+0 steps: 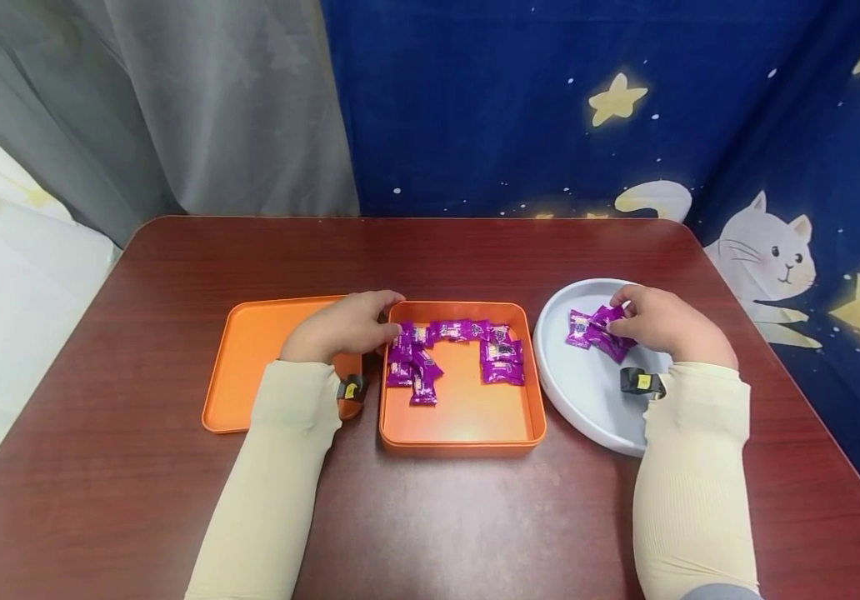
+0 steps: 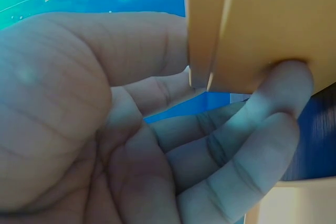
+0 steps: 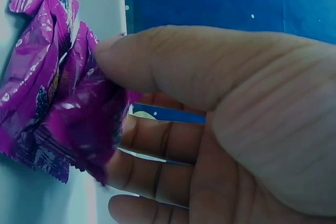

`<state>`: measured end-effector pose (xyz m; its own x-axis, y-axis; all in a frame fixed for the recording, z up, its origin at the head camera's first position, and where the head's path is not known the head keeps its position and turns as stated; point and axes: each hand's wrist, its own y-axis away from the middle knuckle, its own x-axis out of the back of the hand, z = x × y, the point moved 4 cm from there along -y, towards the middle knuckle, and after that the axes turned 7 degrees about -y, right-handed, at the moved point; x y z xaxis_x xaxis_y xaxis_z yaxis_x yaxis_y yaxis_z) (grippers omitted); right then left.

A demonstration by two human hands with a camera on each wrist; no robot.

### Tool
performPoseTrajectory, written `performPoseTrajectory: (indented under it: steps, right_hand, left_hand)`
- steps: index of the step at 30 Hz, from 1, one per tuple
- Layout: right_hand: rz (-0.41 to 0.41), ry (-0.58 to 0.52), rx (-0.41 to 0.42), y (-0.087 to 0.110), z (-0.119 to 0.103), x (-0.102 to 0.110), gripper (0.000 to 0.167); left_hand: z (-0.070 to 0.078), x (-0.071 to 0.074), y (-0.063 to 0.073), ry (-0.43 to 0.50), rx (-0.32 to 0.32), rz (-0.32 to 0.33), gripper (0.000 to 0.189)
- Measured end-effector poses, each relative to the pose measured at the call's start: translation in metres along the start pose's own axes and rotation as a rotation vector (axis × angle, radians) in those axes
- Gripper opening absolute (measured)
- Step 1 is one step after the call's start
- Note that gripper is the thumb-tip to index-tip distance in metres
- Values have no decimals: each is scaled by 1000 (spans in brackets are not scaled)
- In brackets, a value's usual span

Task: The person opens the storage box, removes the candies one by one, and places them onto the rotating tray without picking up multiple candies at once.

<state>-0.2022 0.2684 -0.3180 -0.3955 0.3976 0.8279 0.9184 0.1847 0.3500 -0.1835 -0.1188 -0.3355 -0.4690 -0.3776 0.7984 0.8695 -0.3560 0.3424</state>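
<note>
An orange rectangular box [image 1: 463,447] holds several purple-wrapped candies [image 1: 450,331] along its left, back and right sides. My left hand [image 1: 346,327] grips the box's left wall, thumb over the rim and fingers against the outside, as the left wrist view shows. To the right, a white round plate [image 1: 578,400] carries a small heap of the same candies [image 1: 580,328]. Over that heap is my right hand [image 1: 666,323], pinching one purple candy [image 3: 89,121] between thumb and fingers. Other candies lie right beside the pinched one in the right wrist view.
An orange lid or tray [image 1: 246,367] lies left of the box, partly hidden under my left forearm. All stand on a dark red-brown table [image 1: 437,525]. Behind the table hang a grey curtain [image 1: 227,108] and a blue star-patterned curtain [image 1: 475,100].
</note>
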Motion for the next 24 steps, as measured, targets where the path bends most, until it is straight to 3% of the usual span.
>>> performPoseTrajectory:
  steps: [24]
  right_hand:
    - [0,-57,-34,11,-4,6,56]
  left_hand:
    - [2,2,3,9,1,0,54]
